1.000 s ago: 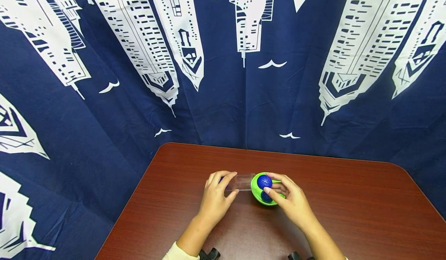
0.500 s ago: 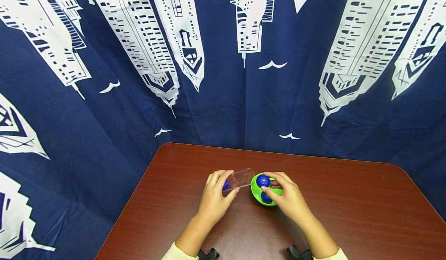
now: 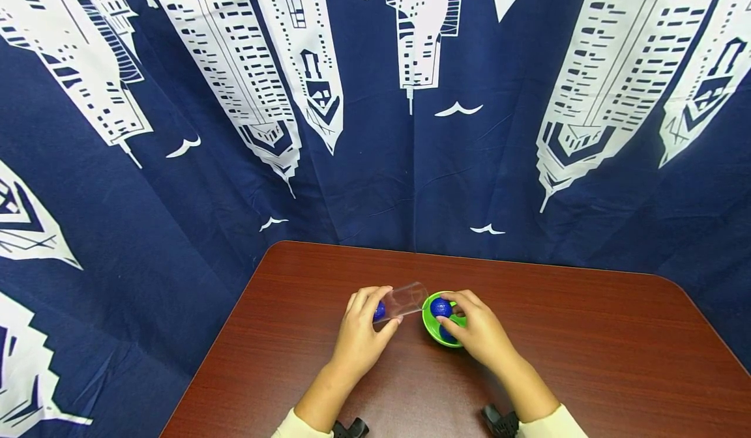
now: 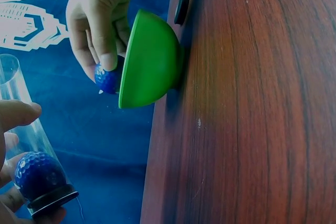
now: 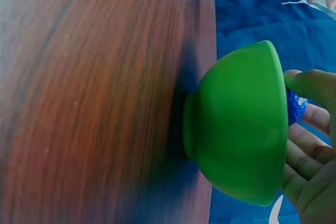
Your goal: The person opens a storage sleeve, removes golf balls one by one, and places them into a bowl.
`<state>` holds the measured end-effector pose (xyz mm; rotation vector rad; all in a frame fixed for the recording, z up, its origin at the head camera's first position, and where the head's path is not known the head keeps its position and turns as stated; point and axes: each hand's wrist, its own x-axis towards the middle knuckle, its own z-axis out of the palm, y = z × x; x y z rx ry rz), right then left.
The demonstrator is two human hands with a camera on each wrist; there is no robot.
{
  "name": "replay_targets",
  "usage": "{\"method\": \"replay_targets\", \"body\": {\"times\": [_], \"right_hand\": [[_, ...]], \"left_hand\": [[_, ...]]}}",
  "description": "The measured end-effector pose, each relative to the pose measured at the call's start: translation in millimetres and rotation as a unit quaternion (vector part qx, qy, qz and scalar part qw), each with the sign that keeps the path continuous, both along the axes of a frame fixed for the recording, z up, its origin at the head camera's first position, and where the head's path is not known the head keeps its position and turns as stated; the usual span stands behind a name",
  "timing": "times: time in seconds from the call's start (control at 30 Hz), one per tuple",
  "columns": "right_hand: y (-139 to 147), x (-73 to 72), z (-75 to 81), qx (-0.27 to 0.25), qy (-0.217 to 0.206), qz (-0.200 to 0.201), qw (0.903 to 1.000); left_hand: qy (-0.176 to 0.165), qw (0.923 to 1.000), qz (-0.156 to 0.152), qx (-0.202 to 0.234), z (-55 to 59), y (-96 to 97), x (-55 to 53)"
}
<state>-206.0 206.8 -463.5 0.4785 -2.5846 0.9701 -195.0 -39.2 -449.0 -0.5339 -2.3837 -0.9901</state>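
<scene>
My left hand (image 3: 362, 324) grips a clear tube (image 3: 407, 300) that is tilted, its mouth toward the bowl. Inside the tube's lower end sits a blue golf ball (image 4: 39, 174), against a black end cap (image 4: 52, 200). Between the thumb and fingers of my right hand (image 3: 481, 330) is a second blue golf ball (image 3: 441, 307), just above the rim of a green bowl (image 5: 239, 124). The bowl stands upright on the table, and another blue golf ball (image 3: 448, 334) lies in it, partly covered by my right thumb.
A small black disc (image 4: 181, 9), like a cap, lies on the brown wooden table (image 3: 557, 347) beyond the bowl. Behind the table hangs a dark blue cloth (image 3: 375, 190) with white buildings printed on it.
The tube has gone from level to tilted, its mouth rising, and its ball now shows more. My right hand has shifted slightly left with its golf ball, over the bowl.
</scene>
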Motion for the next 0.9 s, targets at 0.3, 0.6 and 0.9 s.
{"method": "replay_targets", "body": {"times": [0.3,0.6,0.9], "right_hand": [[-4.3,-4.5,-2.7,0.033,-0.019,-0.009,0.9992],[-7.1,-8.0,-5.2,0.064,-0.034,-0.010,0.9973],[-7.4,-7.4,-8.0,0.096,-0.044,-0.001,0.9944]], "left_hand": [[0.004,1.0000,-0.004,-0.001,-0.3,0.2,0.2],[0.011,0.9999,-0.010,-0.001,-1.0,-0.1,-0.4],[0.026,0.9996,-0.011,-0.004,-2.2,0.4,-0.9]]}}
